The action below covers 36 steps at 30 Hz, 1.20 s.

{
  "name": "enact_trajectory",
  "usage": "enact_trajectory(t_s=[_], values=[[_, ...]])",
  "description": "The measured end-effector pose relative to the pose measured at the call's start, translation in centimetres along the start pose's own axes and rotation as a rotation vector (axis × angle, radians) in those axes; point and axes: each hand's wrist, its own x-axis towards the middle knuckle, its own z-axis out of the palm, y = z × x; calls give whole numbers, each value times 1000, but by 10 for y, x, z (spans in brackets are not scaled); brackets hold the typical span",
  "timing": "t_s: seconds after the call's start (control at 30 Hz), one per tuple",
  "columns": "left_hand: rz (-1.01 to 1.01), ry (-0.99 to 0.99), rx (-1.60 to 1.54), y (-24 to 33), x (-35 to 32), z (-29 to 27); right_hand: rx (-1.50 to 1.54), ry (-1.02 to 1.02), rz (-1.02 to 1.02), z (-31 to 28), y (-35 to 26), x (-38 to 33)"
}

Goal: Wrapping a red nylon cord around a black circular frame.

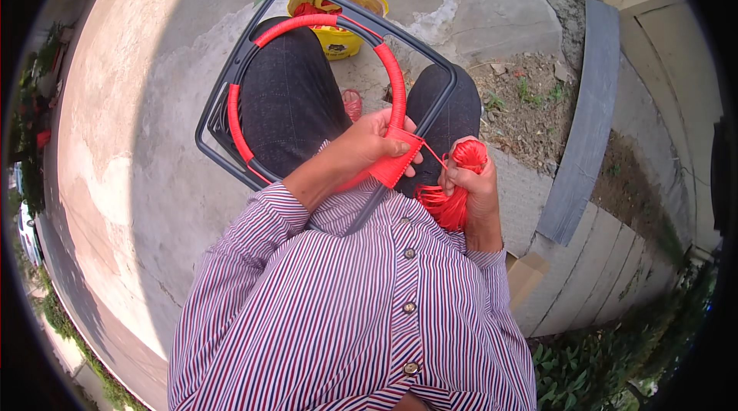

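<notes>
A dark grey square frame [223,88] with rounded corners rests across my lap. Inside it runs a round ring [396,80], wrapped in red cord. My left hand [369,146] grips the wrapped ring at its near right part, fingers over a flat band of red wrapping [396,165]. My right hand [477,188] holds a bundle of red cord [457,180] just right of the frame. A thin red strand [434,156] stretches between the bundle and the ring. I wear a striped shirt and dark trousers.
A yellow bag [338,38] with red material inside sits on the concrete ground beyond my knees. A patch of soil with small weeds [530,103] lies to the right, bordered by a grey stone kerb [588,111]. Greenery grows at the lower right.
</notes>
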Motion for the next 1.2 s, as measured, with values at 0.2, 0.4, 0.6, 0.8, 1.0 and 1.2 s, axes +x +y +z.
enact_trajectory(t_s=[0.2, 0.4, 0.6, 0.8, 1.0, 1.2], values=[[18, 14, -60, -5, 6, -5, -85, 63, -26, 22, -9, -20], [13, -79, -248, -2, 1, -10, -141, 83, -31, 5, -14, -20], [-44, 23, -201, 2, 3, -4, -107, 55, -23, 6, -8, -21], [-49, 70, -74, 5, 3, 1, -170, 49, -15, 16, -11, -24], [-47, 24, -174, -2, 10, -10, -147, 92, -20, -14, -15, -29], [-24, 46, -275, -1, 3, -14, 259, 461, -289, -160, -48, -84]])
